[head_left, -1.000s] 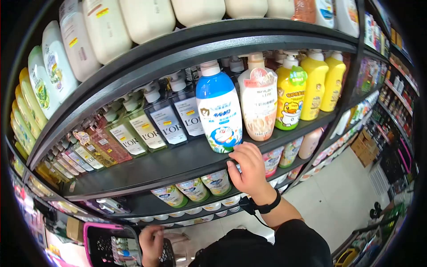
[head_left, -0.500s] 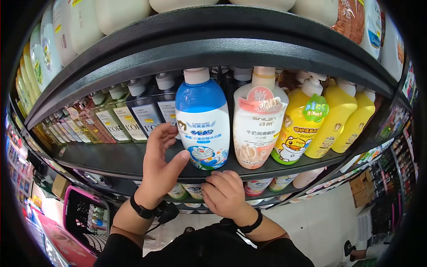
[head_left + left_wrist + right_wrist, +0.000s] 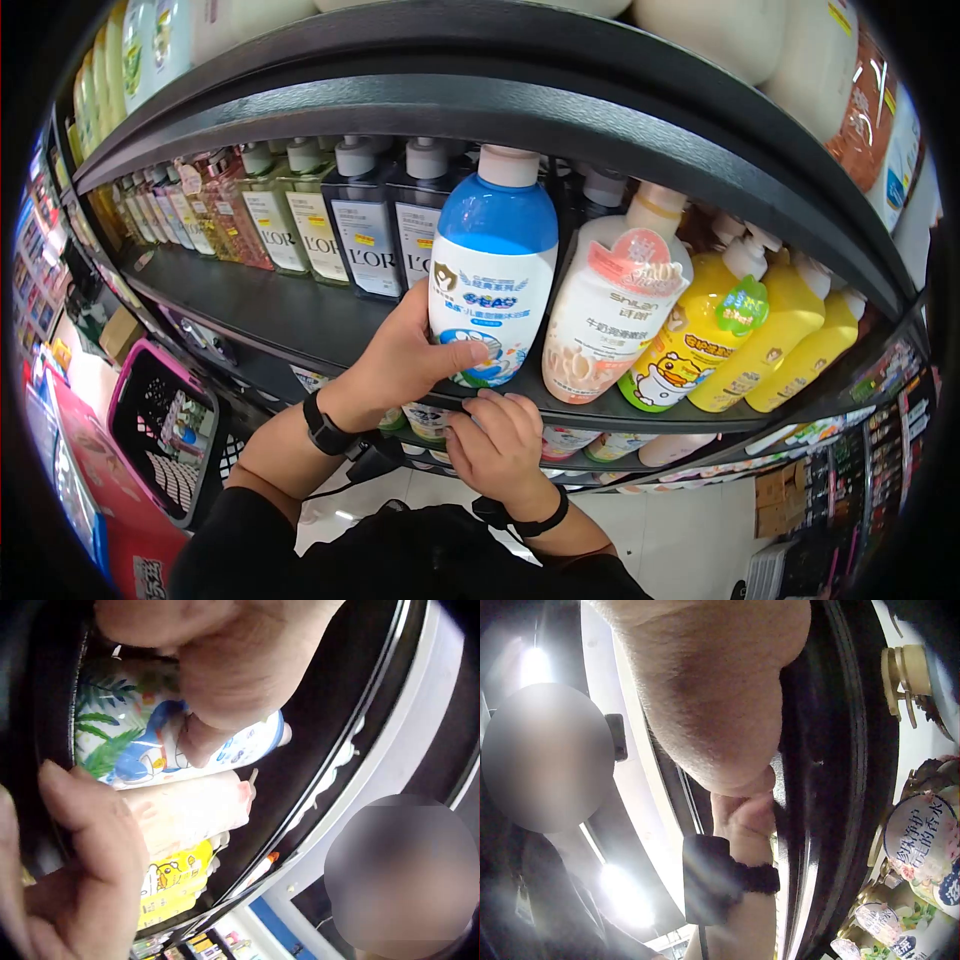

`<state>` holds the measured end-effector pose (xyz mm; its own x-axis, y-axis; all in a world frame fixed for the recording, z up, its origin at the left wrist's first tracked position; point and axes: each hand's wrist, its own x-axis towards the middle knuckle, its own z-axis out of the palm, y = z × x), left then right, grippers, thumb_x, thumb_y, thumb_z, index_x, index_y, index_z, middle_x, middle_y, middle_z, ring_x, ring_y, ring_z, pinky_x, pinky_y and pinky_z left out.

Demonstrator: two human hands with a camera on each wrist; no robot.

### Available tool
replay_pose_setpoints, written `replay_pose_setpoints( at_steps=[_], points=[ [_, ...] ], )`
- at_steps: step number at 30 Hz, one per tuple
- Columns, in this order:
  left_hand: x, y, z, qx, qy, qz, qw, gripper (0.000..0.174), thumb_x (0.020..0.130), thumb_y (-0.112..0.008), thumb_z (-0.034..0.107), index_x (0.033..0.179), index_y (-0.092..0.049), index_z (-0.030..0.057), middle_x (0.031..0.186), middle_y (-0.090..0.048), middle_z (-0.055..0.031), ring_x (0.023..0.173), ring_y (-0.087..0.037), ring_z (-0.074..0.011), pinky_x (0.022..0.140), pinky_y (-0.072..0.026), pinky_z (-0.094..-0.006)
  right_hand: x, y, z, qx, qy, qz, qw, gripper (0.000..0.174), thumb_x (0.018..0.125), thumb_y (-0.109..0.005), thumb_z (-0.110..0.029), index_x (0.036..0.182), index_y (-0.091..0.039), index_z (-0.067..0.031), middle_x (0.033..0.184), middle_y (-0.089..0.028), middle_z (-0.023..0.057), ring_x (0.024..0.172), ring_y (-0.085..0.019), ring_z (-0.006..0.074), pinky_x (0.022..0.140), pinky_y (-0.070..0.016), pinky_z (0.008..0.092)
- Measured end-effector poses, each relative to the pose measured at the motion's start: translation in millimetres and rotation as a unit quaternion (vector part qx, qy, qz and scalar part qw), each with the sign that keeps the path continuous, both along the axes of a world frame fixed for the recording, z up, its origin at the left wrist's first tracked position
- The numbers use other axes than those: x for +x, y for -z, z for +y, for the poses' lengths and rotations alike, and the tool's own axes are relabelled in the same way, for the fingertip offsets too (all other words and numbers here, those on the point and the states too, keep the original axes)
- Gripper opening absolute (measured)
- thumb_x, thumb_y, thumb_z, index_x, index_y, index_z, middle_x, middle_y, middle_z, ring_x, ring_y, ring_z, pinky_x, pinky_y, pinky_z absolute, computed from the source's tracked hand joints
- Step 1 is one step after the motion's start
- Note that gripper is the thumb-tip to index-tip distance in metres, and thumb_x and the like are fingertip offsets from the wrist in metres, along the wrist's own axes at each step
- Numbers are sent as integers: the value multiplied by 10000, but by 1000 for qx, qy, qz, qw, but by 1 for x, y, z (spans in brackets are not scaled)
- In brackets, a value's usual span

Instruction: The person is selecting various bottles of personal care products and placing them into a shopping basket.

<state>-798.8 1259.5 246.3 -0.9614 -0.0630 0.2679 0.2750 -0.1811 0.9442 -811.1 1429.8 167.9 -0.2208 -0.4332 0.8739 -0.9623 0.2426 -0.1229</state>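
Note:
A blue and white bottle with a pale cap stands upright at the front of the black shelf. The left hand holds it low on its left side, thumb across the printed front; the far fingers are hidden behind it. In the left wrist view, the thumb presses on the bottle's printed face. Just below the bottle, the right hand rests at the shelf's front edge with its fingers bent and nothing seen in them. A pink and white bottle stands to the right.
Yellow bottles stand farther right, dark and green pump bottles to the left. An upper shelf overhangs the row. More bottles sit on the shelf below. A black and pink basket is at the lower left.
The left hand has come up from beside the basket and taken hold of the blue and white bottle. The right hand has moved slightly down from the bottle's base. The head view has come closer.

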Motion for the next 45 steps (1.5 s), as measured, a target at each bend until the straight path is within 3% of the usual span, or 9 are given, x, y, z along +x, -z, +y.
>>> replay_pose_setpoints(
  at_steps=[10, 11, 16, 24, 25, 28, 32, 37, 45],
  points=[
    [94, -10, -15, -6, -61, -30, 998, 634, 889, -737, 148, 1385, -382, -25, 1288, -599, -130, 1185, -567, -192, 1010, -469, -366, 2, -3, 16, -163, -227, -164, 946, 256, 751, -751, -62, 976, -633, -28, 895, -648, 124, 787, -636, 295, 740, -511, 423],
    [104, -7, -19, -8, -54, -30, 998, 645, 889, -743, 157, 1391, -380, -24, 1290, -598, -127, 1185, -566, -189, 1012, -467, -366, 3, 2, 11, -164, -260, -154, 939, 464, 783, -744, -51, 1199, -539, -21, 1015, -617, 173, 861, -633, 304, 781, -509, 415],
    [162, 17, -36, -39, -37, -25, 998, 708, 872, -782, 213, 1409, -389, -30, 1283, -594, -119, 1183, -563, -184, 1008, -462, -360, 37, -7, -39, -193, -363, -289, 865, 881, 785, -748, -14, 1492, -227, -85, 1354, -420, 238, 1163, -534, 299, 946, -476, 423],
    [306, 61, -100, -165, -111, -70, 977, 743, 808, -829, 263, 1359, -440, -49, 1176, -631, -183, 1103, -626, -267, 936, -501, -388, 103, -37, -105, -198, -382, -294, 853, 864, 807, -775, -223, 1491, -264, -91, 1417, -415, 208, 1148, -558, 295, 946, -470, 408],
    [330, 60, -107, -181, -129, -85, 971, 716, 814, -817, 285, 1343, -461, -40, 1151, -640, -185, 1080, -642, -293, 917, -510, -398, 117, -44, -120, -196, -387, -294, 852, 773, 796, -778, -236, 1441, -385, -70, 1386, -471, 196, 1152, -564, 320, 937, -476, 417],
    [401, 65, -130, -278, -138, -124, 942, 674, 826, -801, 310, 1318, -481, -21, 1140, -641, -186, 1066, -644, -320, 899, -510, -398, 145, -65, -150, 60, -415, -211, 883, 668, 759, -803, -224, 1337, -523, -40, 1302, -554, 197, 1142, -579, 339, 938, -479, 420],
    [486, 91, -147, -272, -174, -125, 938, 654, 807, -816, 314, 1287, -508, -6, 1120, -641, -185, 1027, -644, -342, 858, -515, -402, 205, -89, -202, 328, -505, -145, 785, 539, 736, -847, -253, 1182, -633, -39, 1038, -666, 176, 887, -667, 339, 755, -527, 380],
    [565, 101, -164, -269, -214, -151, 927, 674, 802, -814, 343, 1299, -506, 7, 1112, -655, -180, 1034, -647, -352, 869, -514, -414, 269, -97, -266, 430, -534, -59, 725, 488, 692, -861, -366, 1020, -682, -53, 806, -661, 106, 684, -646, 306, 587, -492, 379],
    [634, 118, -187, -184, -285, -122, 933, 660, 807, -811, 282, 1320, -493, 13, 1191, -621, -155, 1116, -613, -299, 938, -489, -389, 362, -126, -343, 424, -625, 32, 655, 426, 709, -855, -324, 977, -675, -45, 778, -655, 110, 640, -641, 303, 559, -492, 379]
  ],
)
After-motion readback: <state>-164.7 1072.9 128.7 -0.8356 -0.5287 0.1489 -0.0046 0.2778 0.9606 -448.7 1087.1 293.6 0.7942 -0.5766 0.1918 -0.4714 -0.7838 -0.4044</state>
